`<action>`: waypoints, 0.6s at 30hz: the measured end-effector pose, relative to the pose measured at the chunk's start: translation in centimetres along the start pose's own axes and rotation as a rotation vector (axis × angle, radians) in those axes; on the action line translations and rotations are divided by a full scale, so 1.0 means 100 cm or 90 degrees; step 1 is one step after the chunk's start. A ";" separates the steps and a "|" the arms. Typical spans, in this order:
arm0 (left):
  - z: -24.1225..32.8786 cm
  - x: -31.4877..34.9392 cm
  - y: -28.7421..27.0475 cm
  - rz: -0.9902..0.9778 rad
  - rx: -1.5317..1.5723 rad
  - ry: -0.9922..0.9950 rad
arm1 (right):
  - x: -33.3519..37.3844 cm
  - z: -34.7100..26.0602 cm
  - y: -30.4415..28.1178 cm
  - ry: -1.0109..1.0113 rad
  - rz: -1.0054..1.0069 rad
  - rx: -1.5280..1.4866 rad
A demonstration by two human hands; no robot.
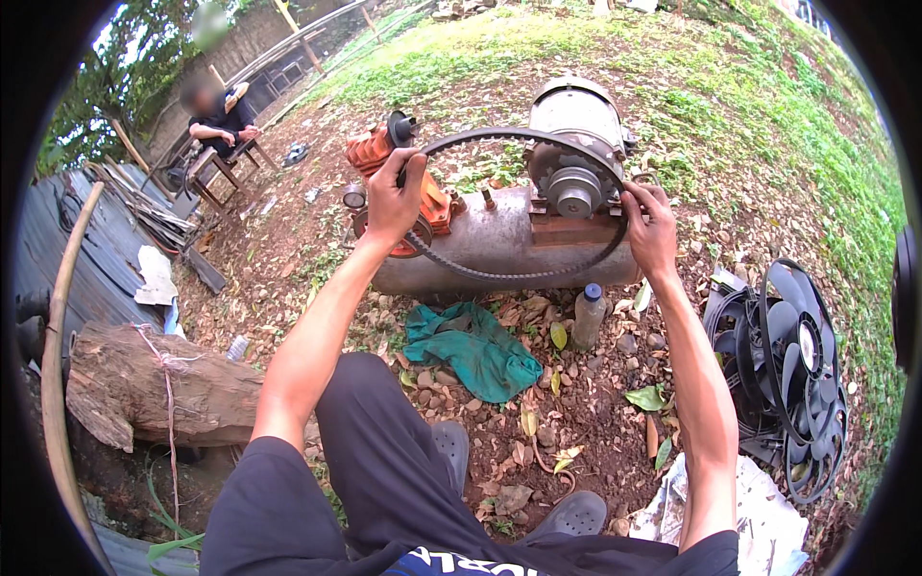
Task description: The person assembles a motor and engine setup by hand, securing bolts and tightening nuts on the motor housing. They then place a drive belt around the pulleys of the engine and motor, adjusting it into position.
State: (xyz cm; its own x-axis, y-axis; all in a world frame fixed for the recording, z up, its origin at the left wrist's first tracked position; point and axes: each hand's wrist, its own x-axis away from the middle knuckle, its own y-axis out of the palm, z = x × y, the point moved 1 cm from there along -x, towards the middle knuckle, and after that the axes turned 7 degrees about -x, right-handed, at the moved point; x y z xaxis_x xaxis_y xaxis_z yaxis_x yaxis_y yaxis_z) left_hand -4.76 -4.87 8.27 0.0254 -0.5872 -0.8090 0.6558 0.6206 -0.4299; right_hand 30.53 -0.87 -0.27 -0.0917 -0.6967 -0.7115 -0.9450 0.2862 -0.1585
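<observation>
Left hand and right hand each pinching black belt (notched); metal pulley left of right fingers.

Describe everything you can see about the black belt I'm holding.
The black belt looks rubbery, a loop with notches along its inner side. It is spread into a wide oval, gripped by the left hand at its left and the right hand at its right, in front of the motor and tank. Whether it touches them is unclear.
</observation>
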 end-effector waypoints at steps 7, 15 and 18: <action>-0.031 0.017 -0.010 -0.050 -0.016 0.029 | -0.001 -0.007 0.015 0.022 0.009 -0.001; -0.067 0.020 -0.028 -0.082 -0.130 0.081 | -0.007 -0.040 0.032 -0.058 -0.039 0.050; -0.067 0.021 -0.034 -0.138 -0.170 0.061 | -0.012 -0.056 0.040 -0.117 -0.059 0.125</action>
State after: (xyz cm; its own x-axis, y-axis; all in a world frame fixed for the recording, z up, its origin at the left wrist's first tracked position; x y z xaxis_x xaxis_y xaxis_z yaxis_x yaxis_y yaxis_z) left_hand -12.05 -4.71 5.37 -0.1722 -0.6770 -0.7155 0.4168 0.6081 -0.6757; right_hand 25.07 -2.56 3.80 0.0674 -0.6006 -0.7967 -0.8657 0.3617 -0.3459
